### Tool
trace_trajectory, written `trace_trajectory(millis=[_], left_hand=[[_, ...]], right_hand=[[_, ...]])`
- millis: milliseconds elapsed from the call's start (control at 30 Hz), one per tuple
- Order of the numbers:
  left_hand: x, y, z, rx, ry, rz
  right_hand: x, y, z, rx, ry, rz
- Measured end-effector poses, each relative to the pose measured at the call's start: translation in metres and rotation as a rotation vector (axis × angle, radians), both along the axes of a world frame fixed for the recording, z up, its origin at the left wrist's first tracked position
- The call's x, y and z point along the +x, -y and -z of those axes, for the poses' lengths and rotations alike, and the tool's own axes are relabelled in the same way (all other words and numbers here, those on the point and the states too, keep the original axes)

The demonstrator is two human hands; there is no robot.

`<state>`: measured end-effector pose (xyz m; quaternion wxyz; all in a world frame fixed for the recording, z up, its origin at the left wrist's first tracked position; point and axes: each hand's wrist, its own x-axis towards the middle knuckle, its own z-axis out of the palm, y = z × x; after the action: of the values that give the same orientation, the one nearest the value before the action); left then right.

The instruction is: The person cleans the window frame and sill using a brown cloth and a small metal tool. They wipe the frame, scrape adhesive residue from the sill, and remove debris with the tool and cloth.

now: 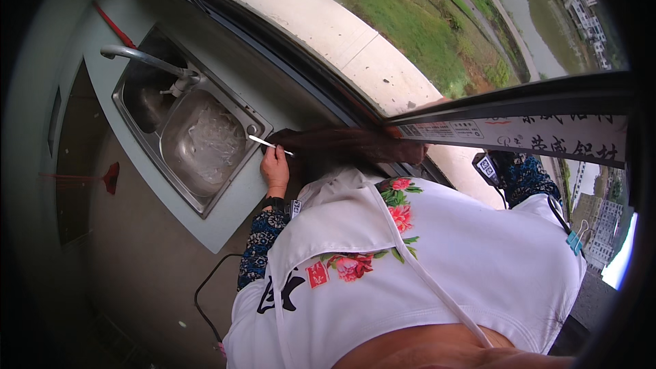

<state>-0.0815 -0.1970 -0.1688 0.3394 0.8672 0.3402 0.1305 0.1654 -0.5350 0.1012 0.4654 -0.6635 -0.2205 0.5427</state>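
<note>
I report from the remote station on one head view. The left grip (275,172), near the center of the frame, is closed around a slim white stick (263,141), which slants from the fingers toward the upper left. Its far end lies at the right corner of the steel sink (236,169), just beside a round fitting on the rim; I cannot tell whether the two touch. A black band (275,203) circles the left wrist, above a dark blue patterned sleeve. The right grip is hidden behind the window frame, so I cannot tell its state or whether it holds anything; only the right sleeve (527,176) and a dark wrist device (486,166) with a coded tag show at the right of the frame. Right of the left grip, a dark brown cloth-like item (355,142) extends to the window frame; blur obscures its detail. The sink is set in a pale table (220,231) at the left of the frame. Its nearer basin contains pale, translucent material (215,138) whose kind I cannot determine. A curved faucet (154,61) stands at the sink, and a red rod (115,25) lies beyond it, upper left. A white apron (437,253) with red flowers fills the lower middle.
</note>
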Motion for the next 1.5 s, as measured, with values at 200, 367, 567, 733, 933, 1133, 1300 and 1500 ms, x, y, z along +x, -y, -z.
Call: trace_trajectory(millis=[200, 367, 567, 733, 933, 1133, 1300, 1500], left_hand=[[0.002, 0.0, -0.002, -0.039, 0.043, 0.006], [0.003, -0.002, -0.006, -0.048, -0.017, 0.014], [0.004, -0.003, -0.013, -0.075, -0.06, -0.014], [0.003, -0.002, -0.011, -0.048, -0.029, 0.016], [0.005, -0.002, -0.012, -0.037, -0.004, 0.01], [0.006, -0.005, -0.009, -0.038, -0.012, 0.022], [0.012, -0.012, -0.002, -0.073, -0.082, 0.042], [0.019, -0.032, -0.047, -1.061, 0.226, -0.025]], right_hand=[[0.066, 0.01, 0.022, -0.359, 0.367, 0.05], [0.08, -0.06, 0.023, 0.191, 0.294, 0.023], [0.058, -0.126, -0.008, 0.315, 0.212, -0.164], [0.025, -0.061, 0.009, 0.222, 0.007, -0.105], [0.014, -0.011, 0.033, 0.148, -0.021, 0.06], [0.018, 0.021, 0.0, -0.065, 0.499, 0.099], [0.001, 0.029, 0.005, 0.061, 0.743, 0.109], [-0.073, 0.036, 0.026, -0.017, 0.546, 0.468]])
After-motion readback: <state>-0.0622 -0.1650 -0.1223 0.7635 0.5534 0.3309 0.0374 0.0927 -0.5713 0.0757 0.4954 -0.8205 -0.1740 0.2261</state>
